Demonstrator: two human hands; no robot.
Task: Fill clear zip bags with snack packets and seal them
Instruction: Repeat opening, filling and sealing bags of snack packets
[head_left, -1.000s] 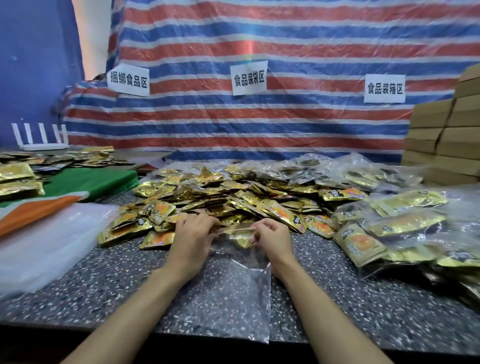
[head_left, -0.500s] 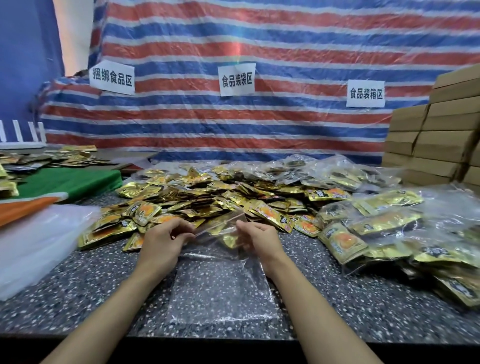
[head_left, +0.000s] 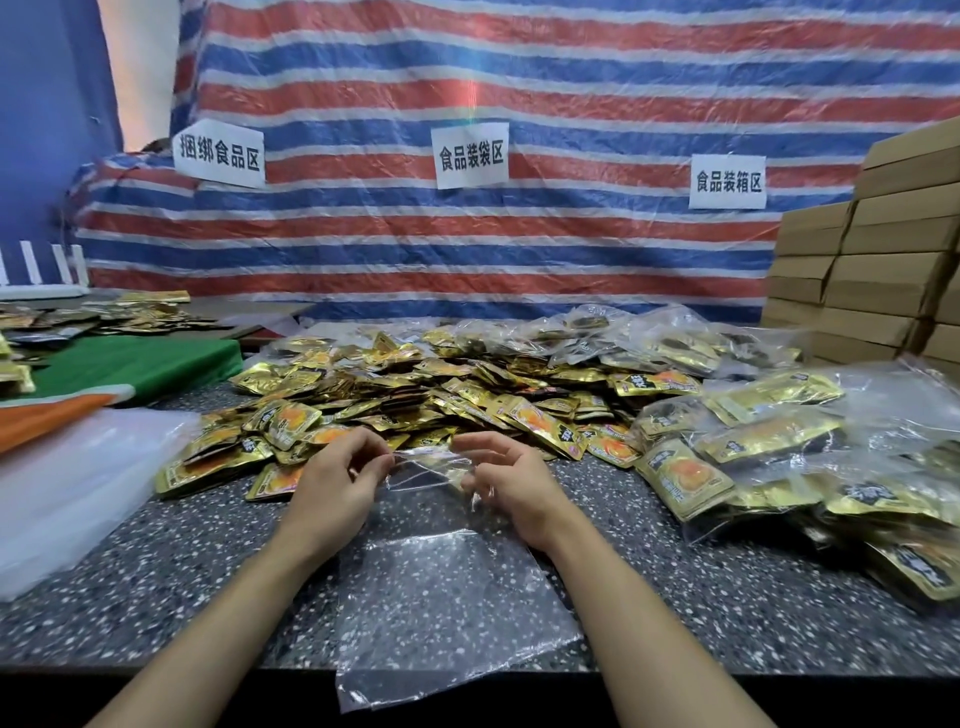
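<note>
An empty clear zip bag (head_left: 447, 603) lies flat on the speckled table (head_left: 727, 587), its bottom hanging over the front edge. My left hand (head_left: 337, 483) pinches the left side of the bag's mouth. My right hand (head_left: 511, 480) pinches the right side, fingers curled, and the mouth is pulled a little apart between them. Just beyond the hands spreads a large heap of gold snack packets (head_left: 415, 384) with orange pictures.
Several filled clear bags (head_left: 769, 441) pile up at the right. A stack of empty clear bags (head_left: 67, 483) lies at the left, beside green and orange cloth (head_left: 130, 364). Cardboard boxes (head_left: 883, 270) stand at the back right. A striped tarp (head_left: 467, 234) with paper signs closes the back.
The bag's mouth has been lifted and spread between my hands, which moved slightly apart. The bag itself has slid nearer to the front edge.
</note>
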